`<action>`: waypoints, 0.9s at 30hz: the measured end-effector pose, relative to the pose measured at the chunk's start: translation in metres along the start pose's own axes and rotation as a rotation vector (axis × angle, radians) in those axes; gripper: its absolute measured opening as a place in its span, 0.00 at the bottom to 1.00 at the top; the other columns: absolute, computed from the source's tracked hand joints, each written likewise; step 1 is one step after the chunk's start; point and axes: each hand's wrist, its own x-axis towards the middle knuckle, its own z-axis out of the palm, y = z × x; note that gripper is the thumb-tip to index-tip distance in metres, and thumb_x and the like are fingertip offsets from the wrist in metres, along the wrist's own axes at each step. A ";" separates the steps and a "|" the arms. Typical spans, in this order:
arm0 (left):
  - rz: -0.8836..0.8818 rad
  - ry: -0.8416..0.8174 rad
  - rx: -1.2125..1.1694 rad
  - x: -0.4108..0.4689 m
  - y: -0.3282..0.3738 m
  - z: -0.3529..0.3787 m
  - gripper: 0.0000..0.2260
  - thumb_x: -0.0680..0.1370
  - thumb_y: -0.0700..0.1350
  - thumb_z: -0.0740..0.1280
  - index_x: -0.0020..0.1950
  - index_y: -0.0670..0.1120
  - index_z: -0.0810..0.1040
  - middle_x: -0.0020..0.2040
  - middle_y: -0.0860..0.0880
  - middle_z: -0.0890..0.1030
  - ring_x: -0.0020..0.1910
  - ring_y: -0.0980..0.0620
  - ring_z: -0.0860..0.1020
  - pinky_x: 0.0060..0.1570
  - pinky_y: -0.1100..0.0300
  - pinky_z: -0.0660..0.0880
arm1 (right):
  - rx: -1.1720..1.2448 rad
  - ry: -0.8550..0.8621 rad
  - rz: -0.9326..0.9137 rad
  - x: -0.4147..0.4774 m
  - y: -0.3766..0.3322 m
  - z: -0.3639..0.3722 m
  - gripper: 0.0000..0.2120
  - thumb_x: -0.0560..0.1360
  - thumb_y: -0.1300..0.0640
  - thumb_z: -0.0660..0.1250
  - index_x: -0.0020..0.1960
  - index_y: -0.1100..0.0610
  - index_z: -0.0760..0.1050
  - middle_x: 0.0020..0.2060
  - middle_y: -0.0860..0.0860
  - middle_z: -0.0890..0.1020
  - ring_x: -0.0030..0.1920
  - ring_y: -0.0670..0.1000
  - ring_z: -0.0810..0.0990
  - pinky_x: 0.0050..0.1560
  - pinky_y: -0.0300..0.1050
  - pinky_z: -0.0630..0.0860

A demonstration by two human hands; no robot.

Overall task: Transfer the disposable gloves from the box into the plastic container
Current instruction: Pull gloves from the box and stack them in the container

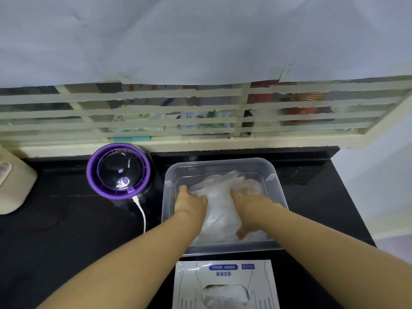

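Crinkled, translucent gloves [219, 212] heaped in clear rectangular container [223, 162]. Left hand [189, 201] and right hand [250, 207] press the heap, fingers uncurled. Printed flat box [225, 275] at container's 6 o'clock.

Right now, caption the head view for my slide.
Left hand and right hand rest on disposable gloves in the plastic container; glove box nearer the camera.

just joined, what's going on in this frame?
A person is packing disposable gloves into the clear plastic container on a black counter. The left hand and right hand are both inside it, laid flat on the pile of gloves and pressing it down. The box lies nearer the person, with more gloves showing through its opening. A purple round device stands to the left, untouched.
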 end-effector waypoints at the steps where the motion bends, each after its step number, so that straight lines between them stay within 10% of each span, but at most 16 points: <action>1: 0.010 -0.010 0.050 0.000 0.000 0.000 0.35 0.77 0.50 0.64 0.77 0.40 0.49 0.61 0.46 0.76 0.62 0.45 0.73 0.70 0.47 0.55 | 0.018 -0.018 0.013 -0.002 -0.001 -0.003 0.55 0.69 0.45 0.74 0.77 0.57 0.37 0.76 0.60 0.51 0.72 0.61 0.62 0.67 0.54 0.68; 6: 0.020 -0.036 0.125 0.002 0.003 0.004 0.37 0.79 0.51 0.62 0.78 0.40 0.45 0.65 0.45 0.74 0.66 0.43 0.70 0.73 0.42 0.49 | -0.116 0.269 -0.017 -0.024 -0.007 -0.021 0.27 0.75 0.47 0.68 0.69 0.58 0.68 0.67 0.57 0.66 0.63 0.59 0.68 0.60 0.49 0.67; 10: 0.024 -0.055 0.130 0.001 0.004 0.004 0.36 0.80 0.51 0.61 0.79 0.40 0.43 0.67 0.44 0.73 0.69 0.42 0.68 0.73 0.41 0.47 | -0.106 0.274 0.014 -0.003 -0.015 -0.023 0.32 0.78 0.43 0.62 0.75 0.58 0.58 0.69 0.56 0.68 0.68 0.59 0.67 0.67 0.62 0.60; 20: 0.003 -0.098 0.190 0.004 0.008 0.011 0.35 0.81 0.49 0.58 0.78 0.40 0.40 0.70 0.44 0.70 0.70 0.41 0.66 0.71 0.34 0.42 | 0.213 -0.050 0.134 0.028 -0.006 0.006 0.47 0.75 0.53 0.70 0.77 0.55 0.36 0.69 0.59 0.65 0.64 0.60 0.72 0.60 0.52 0.74; 27: 0.041 -0.249 0.081 -0.010 -0.010 -0.005 0.27 0.81 0.52 0.61 0.77 0.45 0.60 0.75 0.45 0.65 0.76 0.38 0.56 0.72 0.37 0.42 | 0.337 -0.068 -0.011 -0.013 -0.001 -0.011 0.36 0.76 0.53 0.67 0.77 0.52 0.50 0.63 0.58 0.75 0.51 0.56 0.81 0.54 0.51 0.79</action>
